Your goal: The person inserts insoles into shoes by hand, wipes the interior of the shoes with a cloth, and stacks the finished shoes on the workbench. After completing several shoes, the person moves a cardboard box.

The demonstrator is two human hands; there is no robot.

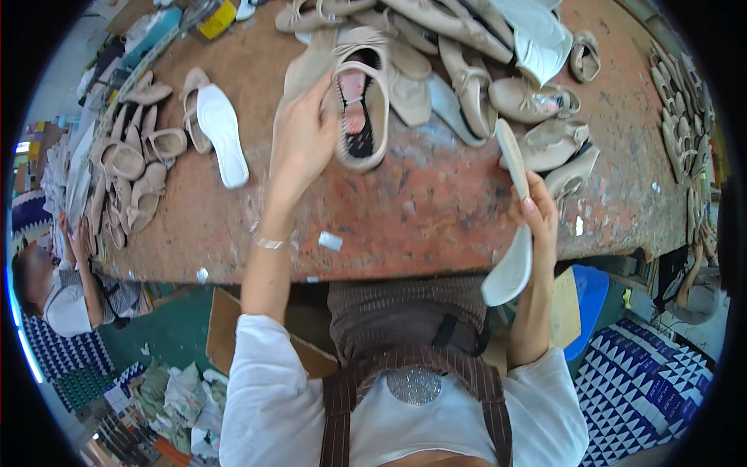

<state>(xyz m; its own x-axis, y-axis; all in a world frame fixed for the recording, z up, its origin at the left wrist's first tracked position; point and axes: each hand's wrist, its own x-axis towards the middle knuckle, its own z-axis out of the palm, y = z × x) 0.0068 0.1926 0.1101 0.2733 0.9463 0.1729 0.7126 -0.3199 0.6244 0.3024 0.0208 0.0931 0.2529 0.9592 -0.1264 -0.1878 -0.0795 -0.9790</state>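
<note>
A beige flat shoe [379, 101] with a bow lies on the table, its opening facing up and a pink and black inside showing. My left hand [305, 128] is closed on its left edge, with the fingertips slightly blurred. Beside my right thigh, my right hand [538, 214] grips a pale insole [510, 271] around its narrow middle. One end of the insole points up toward the shoes, and the wider white end hangs past the table's front edge. A white insole [222, 136] lies at the left, partly over another beige shoe [192, 97].
Beige shoes [537, 100] and pale insoles [537, 39] are heaped along the back and right of the worn reddish table [436, 226]. More shoes [124, 159] crowd the left edge. Other people [66, 288] work at both sides. A cardboard box [226, 327] stands below the table.
</note>
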